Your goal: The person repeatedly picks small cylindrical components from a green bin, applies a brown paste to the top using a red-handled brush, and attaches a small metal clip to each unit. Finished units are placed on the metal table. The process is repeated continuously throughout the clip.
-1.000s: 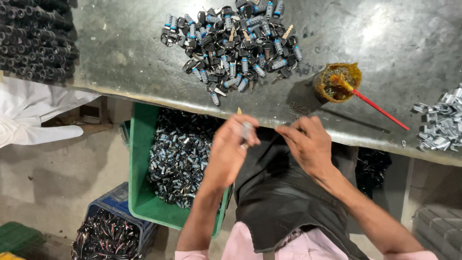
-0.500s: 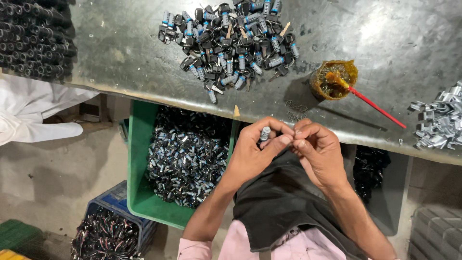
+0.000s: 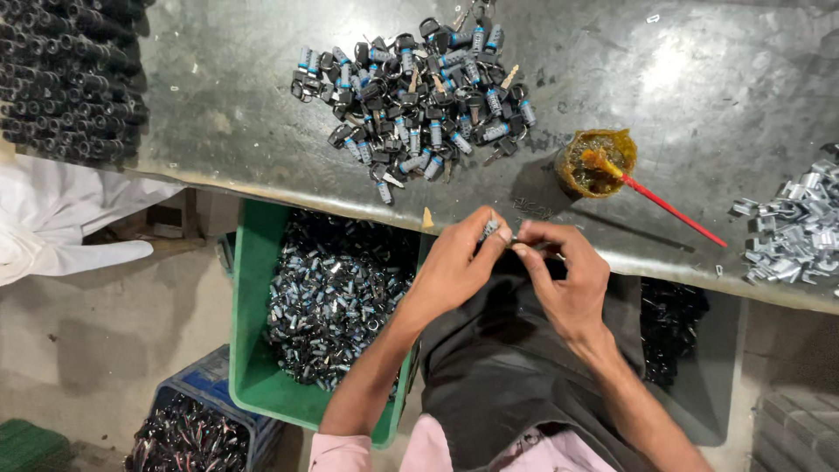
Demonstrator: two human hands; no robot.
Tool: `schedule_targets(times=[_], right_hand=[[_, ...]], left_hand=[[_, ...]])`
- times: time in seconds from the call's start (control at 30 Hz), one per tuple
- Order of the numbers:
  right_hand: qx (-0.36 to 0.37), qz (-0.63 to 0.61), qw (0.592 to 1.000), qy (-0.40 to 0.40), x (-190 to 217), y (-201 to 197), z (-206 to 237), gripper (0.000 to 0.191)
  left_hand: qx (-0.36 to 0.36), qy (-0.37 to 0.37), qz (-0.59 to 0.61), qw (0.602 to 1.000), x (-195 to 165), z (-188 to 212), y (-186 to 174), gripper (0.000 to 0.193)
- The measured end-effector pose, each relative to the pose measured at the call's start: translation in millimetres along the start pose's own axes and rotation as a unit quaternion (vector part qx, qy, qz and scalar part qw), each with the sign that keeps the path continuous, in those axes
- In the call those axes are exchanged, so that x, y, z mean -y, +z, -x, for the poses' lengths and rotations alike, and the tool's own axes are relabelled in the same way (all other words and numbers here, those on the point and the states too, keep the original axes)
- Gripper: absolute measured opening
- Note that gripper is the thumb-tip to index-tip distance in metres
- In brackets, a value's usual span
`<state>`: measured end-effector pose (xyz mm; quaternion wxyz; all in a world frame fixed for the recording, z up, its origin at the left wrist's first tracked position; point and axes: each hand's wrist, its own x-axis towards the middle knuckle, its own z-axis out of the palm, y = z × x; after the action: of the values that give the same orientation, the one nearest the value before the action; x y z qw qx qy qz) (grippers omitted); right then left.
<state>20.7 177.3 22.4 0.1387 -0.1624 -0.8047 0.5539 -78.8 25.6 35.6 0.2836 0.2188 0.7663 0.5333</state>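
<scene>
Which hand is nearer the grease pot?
Right. The right hand is just below the grease pot at the table edge; the left hand is farther off, lower left.

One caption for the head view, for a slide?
Both hands, left hand and right hand, pinch a small metal cylinder at a table.

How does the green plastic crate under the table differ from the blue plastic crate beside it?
The green plastic crate is larger and sits higher, nearer the grey metal table; the blue plastic crate is smaller and lower, partly cut off by the picture's bottom edge. The green one's parts look silvery; the blue one's look darker. Both hold heaps of small metal parts.
</scene>
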Motion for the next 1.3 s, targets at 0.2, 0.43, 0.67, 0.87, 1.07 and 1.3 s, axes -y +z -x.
schedule_targets(times=[0.2,0.43,0.67,0.87,1.07,1.3], right_hand=[[0.03,-0.196,0.971,0.135,-6,-1,8,0.018],[0.026,0.095,0.985,-0.139,-3,-19,2,0.016],[-0.004,0.125,0.968,-0.219,-11,-7,-5,0.017],[-0.016,0.03,0.999,0.034,2,-2,20,0.011],[-0.027,-0.146,0.988,0.034,39,2,10,0.015],[-0.068,-0.105,0.992,0.028,61,13,-4,0.015]], left_hand=[[-0.022,0.041,0.036,0.998,-8,8,3,0.018],[0.072,-0.076,0.173,0.979,15,4,16,0.021],[-0.108,0.085,-0.118,0.983,23,-14,19,0.019],[-0.099,0.04,-0.078,0.991,3,-5,-7,0.024],[0.106,-0.154,0.544,0.818,-11,16,-22,0.049],[0.075,-0.178,0.579,0.792,-16,23,-11,0.032]])
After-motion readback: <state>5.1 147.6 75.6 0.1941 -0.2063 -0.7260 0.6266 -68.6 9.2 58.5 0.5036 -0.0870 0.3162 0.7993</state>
